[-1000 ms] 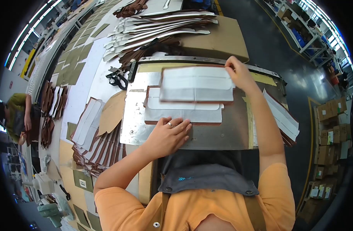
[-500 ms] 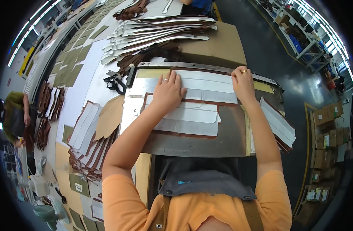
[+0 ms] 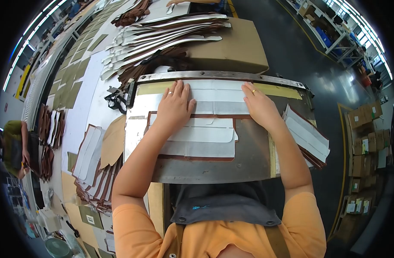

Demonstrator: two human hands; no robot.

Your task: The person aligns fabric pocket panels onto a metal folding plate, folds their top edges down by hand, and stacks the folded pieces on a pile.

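Note:
My left hand (image 3: 174, 105) lies flat, fingers stretched, over the left end of a white-lined brown leather panel (image 3: 216, 96). On the panel's right end rests my right hand (image 3: 259, 105), fingers extended and lying along it. The panel's upper edge runs along the metal bar (image 3: 222, 75) at the back of the metal plate (image 3: 197, 172). Nearer to me, a second white-lined leather panel (image 3: 205, 148) lies on the plate, its upper left part beside my left wrist. Yellow tape strips (image 3: 276, 91) show on the plate by both hands.
Stacked lined panels (image 3: 87, 155) lie left of the plate, and more panels (image 3: 306, 133) jut out at its right. Behind stand a cardboard box (image 3: 231, 51) and a pile of white and brown strips (image 3: 162, 38). A co-worker (image 3: 16, 146) is at far left.
My right hand has gone from a pinch at the panel's right corner to lying flat on it, further left. My left hand stays flat on the panel. The whole view has shifted slightly.

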